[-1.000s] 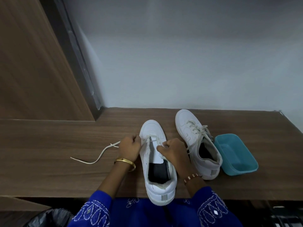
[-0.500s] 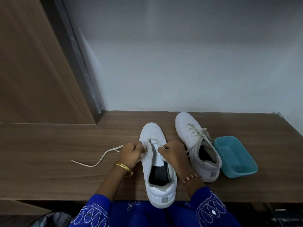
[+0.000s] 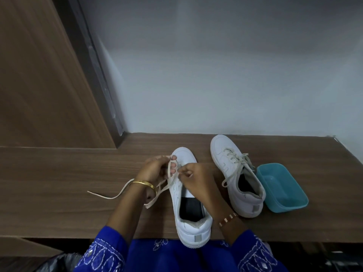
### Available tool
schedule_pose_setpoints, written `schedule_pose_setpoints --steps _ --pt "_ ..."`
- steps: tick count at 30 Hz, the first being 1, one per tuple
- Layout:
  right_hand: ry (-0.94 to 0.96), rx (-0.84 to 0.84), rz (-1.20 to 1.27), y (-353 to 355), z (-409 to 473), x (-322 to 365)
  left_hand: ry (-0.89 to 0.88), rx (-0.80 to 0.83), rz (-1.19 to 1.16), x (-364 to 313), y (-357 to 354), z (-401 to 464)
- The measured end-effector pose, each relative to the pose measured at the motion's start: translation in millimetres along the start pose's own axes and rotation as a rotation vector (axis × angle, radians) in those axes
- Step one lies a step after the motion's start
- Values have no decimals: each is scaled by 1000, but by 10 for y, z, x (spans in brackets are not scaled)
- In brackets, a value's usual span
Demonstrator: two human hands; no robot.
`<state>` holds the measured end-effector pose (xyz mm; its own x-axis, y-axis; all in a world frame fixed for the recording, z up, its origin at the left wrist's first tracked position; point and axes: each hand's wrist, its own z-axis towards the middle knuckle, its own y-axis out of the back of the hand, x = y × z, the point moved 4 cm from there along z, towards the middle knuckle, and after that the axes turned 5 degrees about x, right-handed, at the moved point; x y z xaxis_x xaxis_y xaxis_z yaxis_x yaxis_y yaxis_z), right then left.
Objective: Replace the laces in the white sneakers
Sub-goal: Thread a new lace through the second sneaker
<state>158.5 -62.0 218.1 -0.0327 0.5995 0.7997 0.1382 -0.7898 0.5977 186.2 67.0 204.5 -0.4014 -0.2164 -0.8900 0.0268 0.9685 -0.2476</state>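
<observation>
Left hand (image 3: pixel 155 169) and right hand (image 3: pixel 193 176) each pinching the limp, light lace (image 3: pixel 117 194) over the sneaker (image 3: pixel 188 195); likely best gripped near the stiff tip.

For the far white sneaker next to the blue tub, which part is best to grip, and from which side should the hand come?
Grip the far sneaker at its heel collar, coming from the near side. The heel points toward the person and the mouth gapes open, so fingers could hook inside. The blue tub crowds its right side, and loose laces cover the middle.

White sneakers (image 3: pixel 191 195), perhaps cream lace (image 3: pixel 117 194)
</observation>
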Motion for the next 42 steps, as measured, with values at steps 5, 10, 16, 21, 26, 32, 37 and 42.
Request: schedule_pose_setpoints --steps 5,10,16,21,26,32,37,42 --pt "-37 143 99 -213 -61 116 195 15 -634 -28 -8 -15" --pt "-42 98 221 -105 -83 148 238 -14 -771 -47 41 -17" --pt "-103 -100 710 598 66 102 282 -90 -776 77 229 45" --pt "-6 -146 1135 1035 192 139 267 -115 -771 140 282 54" --pt "101 -131 973 1183 190 136 302 -138 -659 230 369 87" --pt "42 -10 275 1006 142 300 71 -332 563 82 422 92" --pt "41 78 165 703 172 348 -474 -174 589 -139 -96 -123" --pt "63 34 96 645 188 337 -537 58 533 -92 -375 -157"
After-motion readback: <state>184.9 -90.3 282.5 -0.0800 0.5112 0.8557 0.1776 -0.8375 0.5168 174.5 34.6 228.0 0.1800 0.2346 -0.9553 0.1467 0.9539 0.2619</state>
